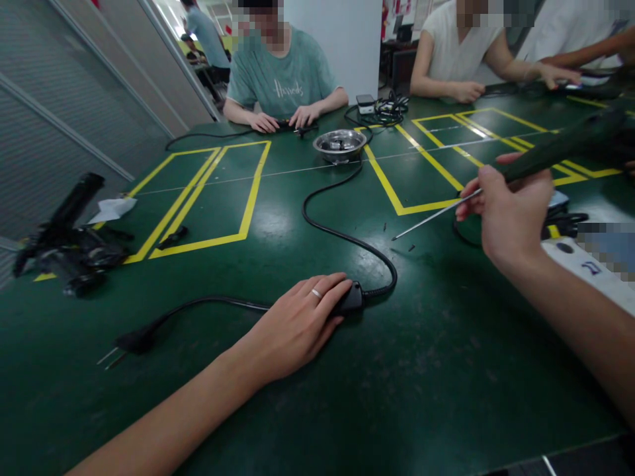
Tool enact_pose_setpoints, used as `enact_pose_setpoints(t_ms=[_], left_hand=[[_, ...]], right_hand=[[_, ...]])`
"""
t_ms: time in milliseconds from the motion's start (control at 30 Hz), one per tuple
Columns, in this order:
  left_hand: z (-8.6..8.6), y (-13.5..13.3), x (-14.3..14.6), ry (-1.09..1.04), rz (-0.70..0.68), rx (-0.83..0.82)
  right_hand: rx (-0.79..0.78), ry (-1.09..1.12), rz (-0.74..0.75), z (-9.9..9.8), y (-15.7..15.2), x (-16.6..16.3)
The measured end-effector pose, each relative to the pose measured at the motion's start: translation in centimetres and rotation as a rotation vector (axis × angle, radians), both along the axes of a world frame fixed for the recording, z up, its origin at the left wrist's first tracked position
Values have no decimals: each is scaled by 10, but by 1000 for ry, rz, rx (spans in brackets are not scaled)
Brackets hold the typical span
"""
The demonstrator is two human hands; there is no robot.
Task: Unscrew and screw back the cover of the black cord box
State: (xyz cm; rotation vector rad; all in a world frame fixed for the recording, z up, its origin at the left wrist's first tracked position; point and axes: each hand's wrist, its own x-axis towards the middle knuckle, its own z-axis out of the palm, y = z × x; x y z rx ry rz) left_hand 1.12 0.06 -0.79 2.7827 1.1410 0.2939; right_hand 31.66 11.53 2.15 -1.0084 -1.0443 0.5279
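My left hand [297, 324] lies flat on the green table [421, 370], fingers stretched over a small black box [351, 299] set in a black power cord [342, 235]. The cord runs left to a two-pin plug [129, 342] and away toward a metal bowl [340, 144]. My right hand [506, 211] is raised to the right, fingers wrapped round the dark handle of a long screwdriver [555, 153]. Its thin metal shaft [434, 215] points down and left, tip just above the table. Tiny dark screws [411, 248] lie near the tip.
Yellow tape rectangles [213, 198] mark the table. A heap of black parts [69, 248] and white paper [112, 209] sit at the left. A person in a green shirt [280, 79] and others [461, 49] work at the far side. A white device [590, 264] lies right.
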Motion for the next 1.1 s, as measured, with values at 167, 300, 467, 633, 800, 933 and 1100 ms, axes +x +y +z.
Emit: enact_pose_setpoints(t_ms=[167,300,467,633,800,933,1100], left_hand=[[0,-1,0,22,-28,45],[0,-1,0,23,-77,121],[0,-1,-1,8,-162,214],[1,-2,-3,40,-207,221],[-3,0,-1,23,-189,238],[-5,1,0,2,-178,251],[-3,0,0,-3,-182,244]], right_hand=[[16,-116,29,-6,-8,-10],[29,-126,55,-9,-12,-16],[24,-119,50,-10,-13,-17],[44,-81,59,-6,-14,-17],[57,88,102,1,-17,-19],[-32,194,200,6,-29,-25],[-102,206,274,9,-43,-32]])
